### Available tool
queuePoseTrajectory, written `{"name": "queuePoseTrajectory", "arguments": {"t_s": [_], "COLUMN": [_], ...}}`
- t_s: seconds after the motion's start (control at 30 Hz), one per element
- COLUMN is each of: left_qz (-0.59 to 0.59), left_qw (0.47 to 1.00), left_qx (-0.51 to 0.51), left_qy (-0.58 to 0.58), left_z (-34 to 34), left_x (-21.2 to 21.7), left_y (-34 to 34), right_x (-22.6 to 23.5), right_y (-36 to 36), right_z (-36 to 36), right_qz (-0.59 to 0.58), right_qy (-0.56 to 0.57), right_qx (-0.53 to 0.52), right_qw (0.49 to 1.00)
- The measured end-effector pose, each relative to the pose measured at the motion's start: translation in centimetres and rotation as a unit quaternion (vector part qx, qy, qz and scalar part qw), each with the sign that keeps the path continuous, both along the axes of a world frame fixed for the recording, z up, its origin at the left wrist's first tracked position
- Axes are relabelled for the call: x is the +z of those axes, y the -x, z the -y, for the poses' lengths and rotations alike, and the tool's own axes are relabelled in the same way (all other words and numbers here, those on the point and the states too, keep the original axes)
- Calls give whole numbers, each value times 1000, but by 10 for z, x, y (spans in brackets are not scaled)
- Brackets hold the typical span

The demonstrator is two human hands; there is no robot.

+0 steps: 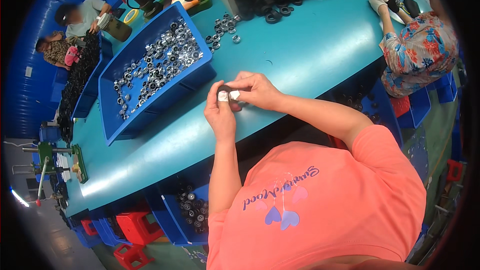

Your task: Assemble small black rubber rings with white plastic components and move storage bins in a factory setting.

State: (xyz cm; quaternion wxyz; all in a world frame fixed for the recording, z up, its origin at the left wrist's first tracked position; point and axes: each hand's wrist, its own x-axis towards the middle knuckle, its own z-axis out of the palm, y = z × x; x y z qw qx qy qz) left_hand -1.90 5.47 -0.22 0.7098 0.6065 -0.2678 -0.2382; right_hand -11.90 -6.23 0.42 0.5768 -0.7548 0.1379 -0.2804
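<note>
Both hands meet over the near part of the table, close to the blue bin's right end. My left hand (219, 111) comes up from below, its fingers curled round a small black ring (226, 89) that looks like rubber. On the other side, my right hand (258, 91) pinches the same ring with thumb and fingers. White tape wraps both thumbs. Most of the ring is covered by my fingers, so I cannot make out whether a metal hub sits in it. Silver metal hubs (170, 57) lie loose in the blue bin (137, 126).
More hubs (220, 29) are scattered on the turquoise table (310, 45) beyond the bin. Black rings (274, 16) are heaped at the far edge. A green hand press (77, 164) stands at the left end. Below are bins of black wheels (194, 210). Co-workers sit left and right.
</note>
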Motion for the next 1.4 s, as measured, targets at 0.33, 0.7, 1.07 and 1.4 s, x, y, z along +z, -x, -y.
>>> {"name": "queuePoseTrajectory", "arguments": {"t_s": [0.33, 0.7, 1.07, 1.4], "left_qz": [-68, 35, 374, 189], "left_qw": [995, 994, 920, 978], "left_qx": [-68, -78, 1, -63], "left_qy": [1, -71, -121, -59], "left_z": [-8, -9, -3, -4], "left_x": [6, 8, -1, -4], "left_y": [-8, -5, 7, -3], "right_x": [-1, 2, -10, -3], "right_y": [-8, -8, -10, -9], "right_z": [4, 10, 13, 13], "right_qz": [-23, -76, -53, -53], "right_qy": [-231, -234, -248, -259], "right_qx": [61, 58, 44, 62], "right_qw": [971, 967, 966, 963]}}
